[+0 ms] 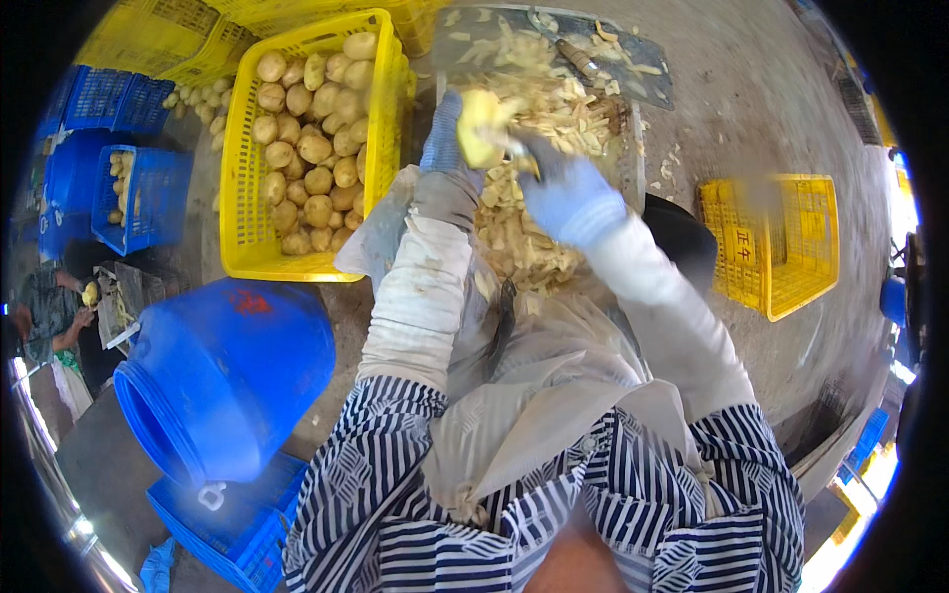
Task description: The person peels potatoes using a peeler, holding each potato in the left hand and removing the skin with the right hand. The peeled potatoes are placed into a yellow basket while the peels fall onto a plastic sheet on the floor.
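Note:
My left hand (445, 141), in a blue glove, grips a peeled-looking yellow potato (477, 132) above a bin full of pale peelings (534, 248). My right hand (571, 196), gloved as well, is closed around a blurred hand tool (528, 159), perhaps a peeler, whose tip meets the potato's right side. Motion blur hides the tool's exact shape. Beyond both hands, a dark wet board (474, 55) lies across the bin's far end. Scraps and a tool with a brown handle (577, 58) rest on that board.
Left of my arm stands a yellow crate (231, 215) of unpeeled potatoes. A blue plastic barrel (245, 370) lies tilted over a blue crate (256, 530). To the right sits another yellow crate (741, 248). Far left, a person (48, 311) holds a potato.

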A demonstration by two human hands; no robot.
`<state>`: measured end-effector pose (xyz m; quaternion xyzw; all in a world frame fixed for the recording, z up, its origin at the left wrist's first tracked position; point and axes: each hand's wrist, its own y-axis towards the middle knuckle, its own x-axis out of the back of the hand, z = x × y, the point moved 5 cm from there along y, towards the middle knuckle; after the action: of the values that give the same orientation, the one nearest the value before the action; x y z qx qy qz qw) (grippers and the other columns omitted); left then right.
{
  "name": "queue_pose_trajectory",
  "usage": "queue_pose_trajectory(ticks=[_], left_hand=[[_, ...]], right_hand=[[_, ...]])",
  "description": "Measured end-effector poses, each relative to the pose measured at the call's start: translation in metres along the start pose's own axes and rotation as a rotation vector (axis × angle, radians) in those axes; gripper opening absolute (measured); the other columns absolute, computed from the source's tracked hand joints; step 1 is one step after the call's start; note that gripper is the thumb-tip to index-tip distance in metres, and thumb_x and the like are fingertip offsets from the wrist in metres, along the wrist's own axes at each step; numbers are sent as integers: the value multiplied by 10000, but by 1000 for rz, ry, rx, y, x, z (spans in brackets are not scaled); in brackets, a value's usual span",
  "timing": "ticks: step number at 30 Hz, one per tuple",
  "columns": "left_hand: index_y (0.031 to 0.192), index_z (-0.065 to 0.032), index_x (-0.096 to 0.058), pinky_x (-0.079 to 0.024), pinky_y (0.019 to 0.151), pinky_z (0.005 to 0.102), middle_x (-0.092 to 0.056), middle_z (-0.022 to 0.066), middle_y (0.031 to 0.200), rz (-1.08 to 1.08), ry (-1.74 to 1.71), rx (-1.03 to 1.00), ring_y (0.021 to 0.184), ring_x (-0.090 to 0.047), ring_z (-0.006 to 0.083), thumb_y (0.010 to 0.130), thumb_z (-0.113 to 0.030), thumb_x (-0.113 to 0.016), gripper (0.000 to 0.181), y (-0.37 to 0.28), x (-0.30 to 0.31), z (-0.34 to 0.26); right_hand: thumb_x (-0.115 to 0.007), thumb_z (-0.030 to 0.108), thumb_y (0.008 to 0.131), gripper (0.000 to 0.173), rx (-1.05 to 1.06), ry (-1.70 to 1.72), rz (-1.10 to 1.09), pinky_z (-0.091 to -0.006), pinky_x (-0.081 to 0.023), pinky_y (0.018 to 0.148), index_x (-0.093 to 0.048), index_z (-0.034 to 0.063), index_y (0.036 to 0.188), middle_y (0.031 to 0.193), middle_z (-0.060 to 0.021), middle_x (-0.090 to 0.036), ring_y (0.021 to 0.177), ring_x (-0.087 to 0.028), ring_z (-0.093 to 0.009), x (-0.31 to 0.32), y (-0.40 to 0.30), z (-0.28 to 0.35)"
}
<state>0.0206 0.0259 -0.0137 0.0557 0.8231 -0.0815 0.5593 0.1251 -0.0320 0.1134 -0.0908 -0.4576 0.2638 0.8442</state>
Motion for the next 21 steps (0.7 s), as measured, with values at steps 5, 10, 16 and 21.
queue_pose_trajectory(ticks=[5, 10, 16, 21], left_hand=[[1027, -79, -468, -458, 711, 411, -520, 108, 970, -242, -60, 106, 856, -515, 271, 769, -536, -414, 528, -16, -34, -11], [1034, -60, -454, -469, 706, 399, -503, 115, 1011, -279, -246, 209, 855, -517, 263, 794, -508, -385, 513, -22, -46, 3], [1020, -71, -470, -482, 684, 392, -528, 108, 969, -412, 66, 57, 843, -531, 262, 825, -410, -388, 399, -17, -16, -12], [1071, -72, -424, -462, 732, 360, -519, 111, 980, -147, 48, 68, 842, -525, 251, 842, -359, -370, 371, -22, -39, -11]], right_hand=[[-452, 169, 776, 442, 56, 96, -115, -317, -488, 669, -370, 89, 1203, 966, -206, -543, 740, -589, -247, 12, -12, -24], [-442, 163, 779, 439, -208, 136, 38, -316, -500, 672, -361, 101, 1206, 979, -209, -540, 756, -598, -233, 35, 30, -13], [-433, 144, 777, 433, 25, -109, 51, -372, -500, 625, -375, 152, 1206, 916, -191, -570, 719, -597, -294, -46, -21, -21], [-443, 128, 768, 414, 31, 104, -184, -361, -496, 638, -398, 102, 1179, 905, -220, -563, 740, -595, -283, 22, -13, -19]])
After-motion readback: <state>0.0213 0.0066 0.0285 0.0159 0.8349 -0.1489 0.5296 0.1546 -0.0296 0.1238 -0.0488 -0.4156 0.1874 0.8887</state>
